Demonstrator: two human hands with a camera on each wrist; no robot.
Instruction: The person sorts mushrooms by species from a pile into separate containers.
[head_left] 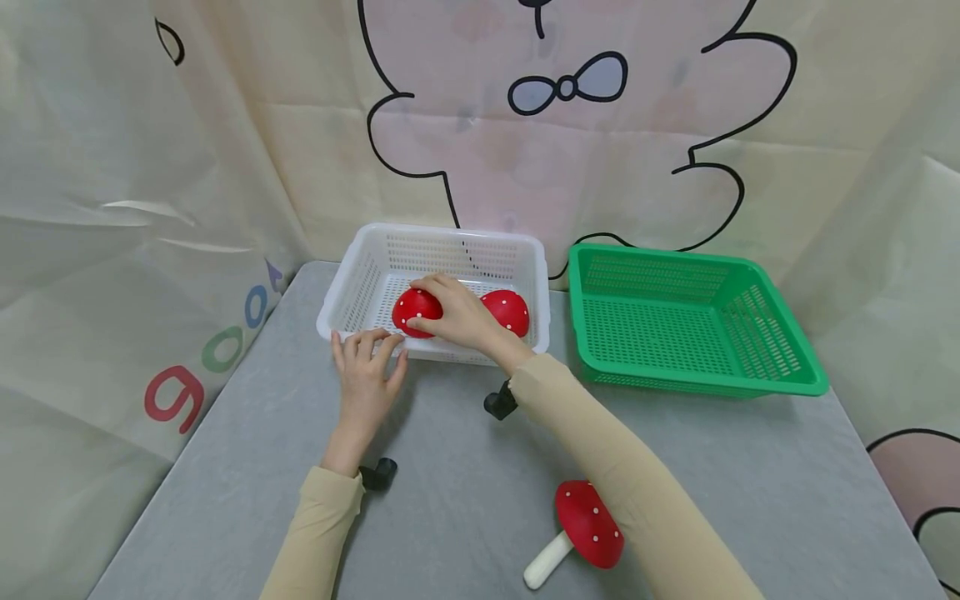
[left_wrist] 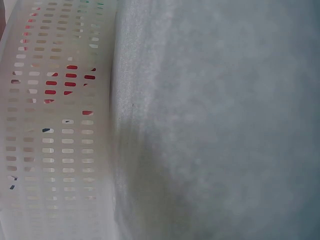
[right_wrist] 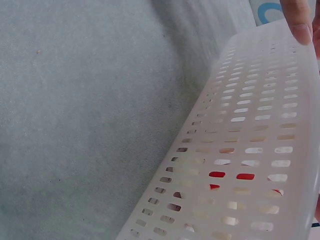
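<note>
Grey felt covers the table (head_left: 465,500), backed by a cartoon-printed curtain. A white basket (head_left: 352,287) sits at the far edge, left of centre; a green basket (head_left: 780,367) stands beside it on the right. Right hand (head_left: 457,312) reaches into the white basket, fingers curled over one red mushroom cap (head_left: 415,310); a second cap (head_left: 508,311) lies alongside. Left hand (head_left: 366,375) rests spread against the basket's near rim. Judged step: grasping. Lifting clear likely requires a firmer closure. A third mushroom (head_left: 585,527) lies near the front edge.
</note>
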